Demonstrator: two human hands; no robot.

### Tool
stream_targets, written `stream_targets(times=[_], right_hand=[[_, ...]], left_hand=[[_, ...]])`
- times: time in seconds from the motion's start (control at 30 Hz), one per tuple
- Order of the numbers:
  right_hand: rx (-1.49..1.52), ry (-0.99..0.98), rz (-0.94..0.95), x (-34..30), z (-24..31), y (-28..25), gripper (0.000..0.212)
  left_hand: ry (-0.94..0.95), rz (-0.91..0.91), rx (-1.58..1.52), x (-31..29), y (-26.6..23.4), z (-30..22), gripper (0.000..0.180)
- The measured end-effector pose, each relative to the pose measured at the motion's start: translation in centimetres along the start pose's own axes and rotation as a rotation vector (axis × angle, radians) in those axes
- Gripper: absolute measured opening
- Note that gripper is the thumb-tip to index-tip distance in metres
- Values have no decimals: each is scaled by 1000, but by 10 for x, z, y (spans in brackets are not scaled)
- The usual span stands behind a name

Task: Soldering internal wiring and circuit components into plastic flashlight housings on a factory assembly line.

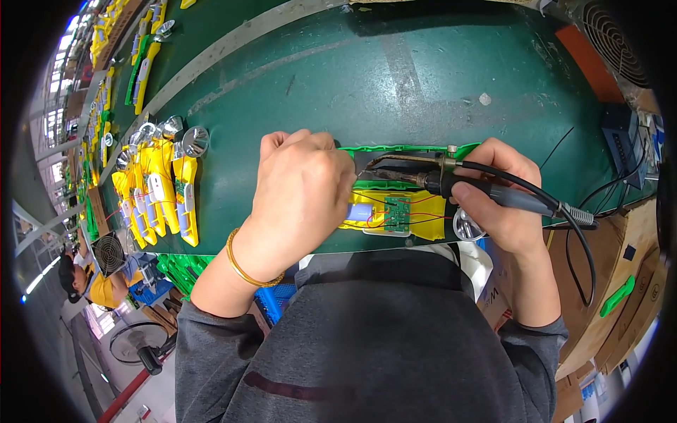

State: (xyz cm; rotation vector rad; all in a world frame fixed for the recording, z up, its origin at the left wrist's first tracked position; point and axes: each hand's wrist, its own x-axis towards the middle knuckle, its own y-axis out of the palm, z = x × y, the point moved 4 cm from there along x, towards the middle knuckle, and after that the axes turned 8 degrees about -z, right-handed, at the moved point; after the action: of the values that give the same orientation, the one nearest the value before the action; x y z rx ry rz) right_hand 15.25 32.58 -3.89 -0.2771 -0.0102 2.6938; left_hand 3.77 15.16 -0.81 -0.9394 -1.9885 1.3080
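Observation:
My right hand [509,211] grips a soldering iron [518,198] with a metal solder-feed tube on top, its tip pointing left toward my left hand [300,187]. The left fingers are closed by the tip, and whatever they pinch is hidden. Under the iron lies a long green plastic casing half [405,149]. Nearer me is a yellow casing half [428,227] holding a green circuit board [397,213], a pale blue battery cell [359,211] and thin red and black wires. A shiny reflector cup [467,225] sits at its right end, beneath my right hand.
Several yellow lamp casings [156,194] with reflectors lie in a group at left on the green table [296,84]. A blue-grey box with cables [620,141] and a fan grille [612,39] stand at right. Another person [99,278] is beyond the left edge.

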Motion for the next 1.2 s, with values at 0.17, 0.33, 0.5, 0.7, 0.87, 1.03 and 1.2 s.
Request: stream_targets(times=[0.17, 0.33, 0.5, 0.7, 0.87, 1.03, 1.2], right_hand=[[-34, -16, 22, 1, 1, 2, 16], [-125, -36, 41, 2, 3, 3, 17], [-134, -37, 40, 3, 4, 5, 17], [-160, -6, 22, 2, 5, 4, 16], [85, 70, 3, 1, -5, -1, 12], [141, 60, -22, 0, -5, -6, 11], [223, 113, -104, -8, -4, -14, 9]], left_hand=[[-17, 85, 118, 3, 3, -3, 4], [-17, 61, 136, 4, 4, -5, 3], [-20, 68, 159, 4, 4, -6, 2], [21, 4, 139, 5, 3, -8, 10], [-21, 71, 184, 4, 5, -4, 2], [0, 39, 160, 6, 5, -6, 7], [5, 37, 166, 8, 4, -10, 12]])
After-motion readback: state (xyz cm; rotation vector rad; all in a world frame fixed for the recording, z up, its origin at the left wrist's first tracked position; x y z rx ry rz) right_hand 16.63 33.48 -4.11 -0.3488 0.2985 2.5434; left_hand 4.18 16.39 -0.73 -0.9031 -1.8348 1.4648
